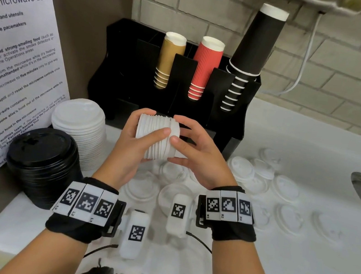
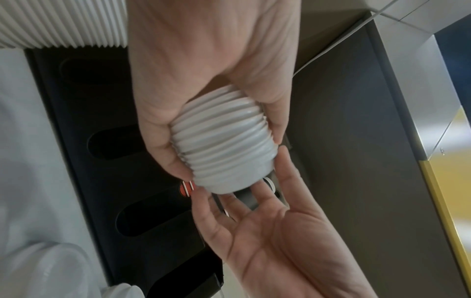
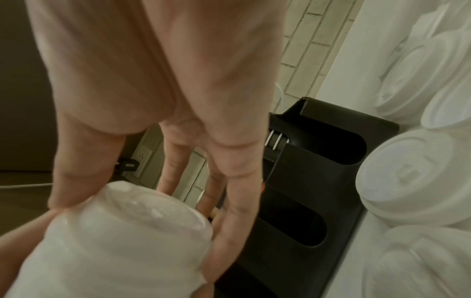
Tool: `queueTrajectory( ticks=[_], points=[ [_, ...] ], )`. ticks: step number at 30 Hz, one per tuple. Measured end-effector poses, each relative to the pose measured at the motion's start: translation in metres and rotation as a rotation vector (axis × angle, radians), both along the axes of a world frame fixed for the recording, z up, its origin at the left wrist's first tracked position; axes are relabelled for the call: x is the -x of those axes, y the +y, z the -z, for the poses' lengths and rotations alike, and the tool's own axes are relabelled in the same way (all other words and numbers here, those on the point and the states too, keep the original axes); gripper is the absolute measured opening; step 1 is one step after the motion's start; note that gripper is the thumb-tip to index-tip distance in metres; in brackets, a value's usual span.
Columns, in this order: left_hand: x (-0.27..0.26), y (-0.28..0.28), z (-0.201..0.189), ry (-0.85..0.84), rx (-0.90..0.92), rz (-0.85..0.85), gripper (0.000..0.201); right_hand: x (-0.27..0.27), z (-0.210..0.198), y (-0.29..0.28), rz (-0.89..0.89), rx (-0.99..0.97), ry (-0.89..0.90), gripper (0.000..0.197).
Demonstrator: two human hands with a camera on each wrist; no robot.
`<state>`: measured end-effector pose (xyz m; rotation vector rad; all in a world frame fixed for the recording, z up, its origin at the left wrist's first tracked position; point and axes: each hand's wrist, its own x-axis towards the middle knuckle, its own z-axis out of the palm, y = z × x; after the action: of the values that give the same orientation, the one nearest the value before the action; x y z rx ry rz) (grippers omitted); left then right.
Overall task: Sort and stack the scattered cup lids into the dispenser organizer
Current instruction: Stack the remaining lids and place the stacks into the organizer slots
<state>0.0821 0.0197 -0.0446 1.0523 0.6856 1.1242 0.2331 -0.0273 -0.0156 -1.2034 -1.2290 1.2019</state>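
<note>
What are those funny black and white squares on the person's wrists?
The left hand and right hand are bare: no gloves, no sleeves. Each wrist wears a black fabric band topped by three white tiles printed with black pixel codes. A small white box with one more code hangs by each band, trailing a thin black cable.

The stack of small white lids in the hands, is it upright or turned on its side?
On its side: the stack of small white lids lies horizontal between left hand and right hand.
</note>
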Motion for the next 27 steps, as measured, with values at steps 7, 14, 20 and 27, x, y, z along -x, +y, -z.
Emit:
queueTrajectory(
  ticks=[7,14,20,27],
  points=[
    [-0.001,-0.003,0.0,-0.036,0.027,0.023,0.048,0.0,-0.004,0.0,-0.018,-0.063,-0.055,0.045],
    [0.007,0.001,-0.007,-0.107,0.017,-0.134,0.057,0.006,0.001,0.019,0.022,0.03,-0.128,0.035],
    [0.011,0.003,-0.013,-0.103,-0.016,-0.15,0.055,0.028,0.032,0.027,-0.401,0.164,-1.316,0.07],
    [0.01,-0.001,-0.012,-0.089,-0.022,-0.135,0.059,0.052,0.047,0.027,-0.534,0.064,-1.604,0.084]
  ],
)
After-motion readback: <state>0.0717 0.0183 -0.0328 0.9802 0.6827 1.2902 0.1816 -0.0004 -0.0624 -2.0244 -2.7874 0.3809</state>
